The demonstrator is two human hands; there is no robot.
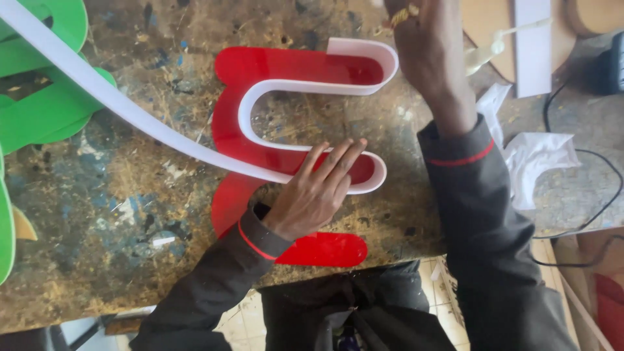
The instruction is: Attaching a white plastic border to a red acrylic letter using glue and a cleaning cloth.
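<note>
paint-spattered and scarred, the wooden workbench (130, 214) fills most of what i see, its near edge running above tiled floor. my left hand (316, 195) lies flat on it, fingers (338, 159) straight and pressed together, gripping nothing, just pushing down. under those fingertips is the white plastic strip (260, 97), standing on its edge and bent to follow the outline of the red acrylic letter (260, 156) that lies flat on the bench. the strip curls round the letter's lower arm right beside my fingertips, runs back into the inner bend, and loops round the upper arm; its loose end sweeps away to the far left corner. the red letter stretches out from under my palm, its bottom lobe poking past my wrist toward the bench edge.

my right hand (429, 45) is up at the top, by the strip's upper loop, partly cut off by the frame, so i cannot tell whether it is closed on anything.

further out, green acrylic pieces (45, 110) sit at the left, and crumpled white paper (533, 162) and a black cable (598, 195) at the right.
</note>
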